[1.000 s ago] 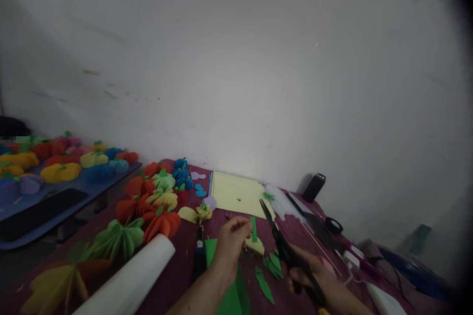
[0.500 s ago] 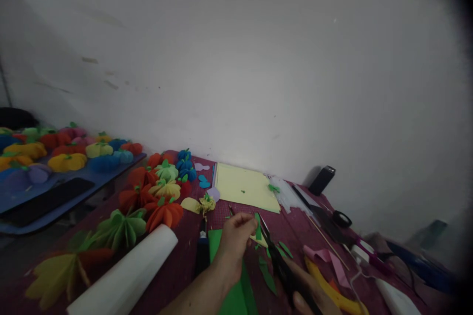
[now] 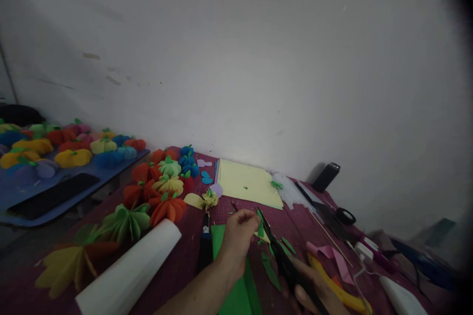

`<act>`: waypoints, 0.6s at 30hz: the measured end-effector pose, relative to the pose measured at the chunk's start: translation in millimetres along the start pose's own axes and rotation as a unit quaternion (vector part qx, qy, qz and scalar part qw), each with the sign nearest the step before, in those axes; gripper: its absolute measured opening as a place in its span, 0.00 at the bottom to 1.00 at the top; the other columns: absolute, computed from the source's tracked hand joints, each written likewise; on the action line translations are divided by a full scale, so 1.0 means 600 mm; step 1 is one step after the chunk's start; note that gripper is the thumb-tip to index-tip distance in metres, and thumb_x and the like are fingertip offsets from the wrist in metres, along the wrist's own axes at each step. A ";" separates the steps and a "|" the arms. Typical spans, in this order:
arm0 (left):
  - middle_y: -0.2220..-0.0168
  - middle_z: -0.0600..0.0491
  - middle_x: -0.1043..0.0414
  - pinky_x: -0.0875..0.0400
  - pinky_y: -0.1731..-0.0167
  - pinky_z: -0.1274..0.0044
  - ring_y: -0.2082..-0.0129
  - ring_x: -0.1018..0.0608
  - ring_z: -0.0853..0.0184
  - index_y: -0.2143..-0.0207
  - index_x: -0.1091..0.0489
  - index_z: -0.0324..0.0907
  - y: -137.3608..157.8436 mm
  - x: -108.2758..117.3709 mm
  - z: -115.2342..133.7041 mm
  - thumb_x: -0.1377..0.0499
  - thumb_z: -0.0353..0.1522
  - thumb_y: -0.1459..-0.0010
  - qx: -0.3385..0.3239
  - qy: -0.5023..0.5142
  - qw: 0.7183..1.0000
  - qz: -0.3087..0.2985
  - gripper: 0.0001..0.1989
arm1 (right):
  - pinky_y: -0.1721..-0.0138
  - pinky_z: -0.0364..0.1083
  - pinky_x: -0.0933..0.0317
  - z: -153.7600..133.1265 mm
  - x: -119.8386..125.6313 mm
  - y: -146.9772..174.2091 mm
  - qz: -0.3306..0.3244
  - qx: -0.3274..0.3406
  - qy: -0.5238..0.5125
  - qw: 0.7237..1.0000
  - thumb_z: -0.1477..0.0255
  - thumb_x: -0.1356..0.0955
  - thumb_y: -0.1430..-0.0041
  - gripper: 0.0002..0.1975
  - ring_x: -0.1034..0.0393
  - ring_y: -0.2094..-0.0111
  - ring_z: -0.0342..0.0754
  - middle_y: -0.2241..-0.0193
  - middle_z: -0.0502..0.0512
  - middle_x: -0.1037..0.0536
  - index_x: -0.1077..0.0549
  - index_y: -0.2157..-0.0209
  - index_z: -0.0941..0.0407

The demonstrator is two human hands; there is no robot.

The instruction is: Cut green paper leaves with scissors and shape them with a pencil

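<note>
My left hand (image 3: 236, 238) is closed in a pinch on a small green strip (image 3: 260, 226), which looks like paper or felt. Black-handled scissors (image 3: 281, 256) are gripped in my right hand (image 3: 318, 288), their blades pointing away from me right beside the strip. Whether the blades touch it, I cannot tell. Below the scissors lie leaf-shaped green offcuts (image 3: 271, 271). A larger green sheet (image 3: 236, 298) is partly covered by my left wrist, and a pale yellow piece (image 3: 263, 236) shows under the fingers.
Colourful pumpkin-like paper shapes (image 3: 168, 209) crowd the left, beside a white roll (image 3: 131, 270). Pale yellow sheets (image 3: 247, 184) lie near the wall. On the right are a yellow curved object (image 3: 340, 290), pink ribbon (image 3: 334, 256), a tape roll (image 3: 345, 216) and a black upright object (image 3: 326, 177).
The view has shifted slightly, so the table things appear a little further right. Both hands keep nearly the same pose, with the strip and scissors still held.
</note>
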State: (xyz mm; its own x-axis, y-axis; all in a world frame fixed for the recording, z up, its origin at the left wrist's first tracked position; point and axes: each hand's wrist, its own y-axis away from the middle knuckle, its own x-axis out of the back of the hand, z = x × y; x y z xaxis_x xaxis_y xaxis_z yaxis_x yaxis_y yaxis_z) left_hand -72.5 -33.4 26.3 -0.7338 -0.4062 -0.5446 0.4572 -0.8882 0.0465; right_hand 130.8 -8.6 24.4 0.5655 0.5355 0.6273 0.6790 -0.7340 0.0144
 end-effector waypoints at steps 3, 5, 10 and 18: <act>0.85 0.61 0.42 0.50 0.81 0.80 0.84 0.41 0.75 0.81 0.34 0.40 0.001 0.000 0.001 0.40 0.34 0.59 0.002 0.000 1.000 0.003 0.06 | 0.69 0.49 0.34 0.004 -0.003 -0.003 -0.023 -0.011 -0.031 0.999 0.48 0.39 0.47 0.34 0.31 0.70 0.53 0.70 0.57 0.26 0.33 0.45 0.53; 0.84 0.61 0.41 0.50 0.81 0.80 0.83 0.41 0.75 0.81 0.34 0.40 0.001 0.000 0.002 0.40 0.34 0.60 0.005 0.000 1.000 0.003 0.07 | 0.73 0.48 0.36 0.010 -0.007 -0.007 -0.020 -0.018 -0.039 0.999 0.47 0.39 0.47 0.34 0.34 0.74 0.51 0.72 0.55 0.28 0.34 0.45 0.53; 0.84 0.60 0.41 0.49 0.81 0.80 0.83 0.41 0.75 0.80 0.33 0.40 0.002 0.000 0.004 0.40 0.33 0.59 0.007 -0.006 1.000 0.006 0.06 | 0.77 0.45 0.40 -0.006 -0.008 -0.011 -0.036 -0.008 -0.055 0.998 0.46 0.38 0.49 0.32 0.41 0.80 0.46 0.78 0.50 0.33 0.29 0.49 0.52; 0.84 0.60 0.41 0.49 0.81 0.80 0.83 0.40 0.75 0.80 0.33 0.39 0.002 0.001 0.004 0.40 0.34 0.60 0.010 -0.015 1.000 0.009 0.07 | 0.68 0.49 0.36 -0.023 -0.002 -0.014 0.012 0.013 -0.071 0.997 0.52 0.34 0.49 0.23 0.35 0.75 0.50 0.77 0.51 0.29 0.24 0.57 0.50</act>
State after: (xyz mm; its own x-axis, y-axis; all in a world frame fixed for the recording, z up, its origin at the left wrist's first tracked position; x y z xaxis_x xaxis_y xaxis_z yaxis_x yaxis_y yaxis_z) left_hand -73.7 -35.0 28.0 -0.7400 -0.4286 -0.5185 0.4607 -0.8845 0.0736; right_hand 117.7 -8.7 34.1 0.6403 0.5734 0.5111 0.6760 -0.7366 -0.0205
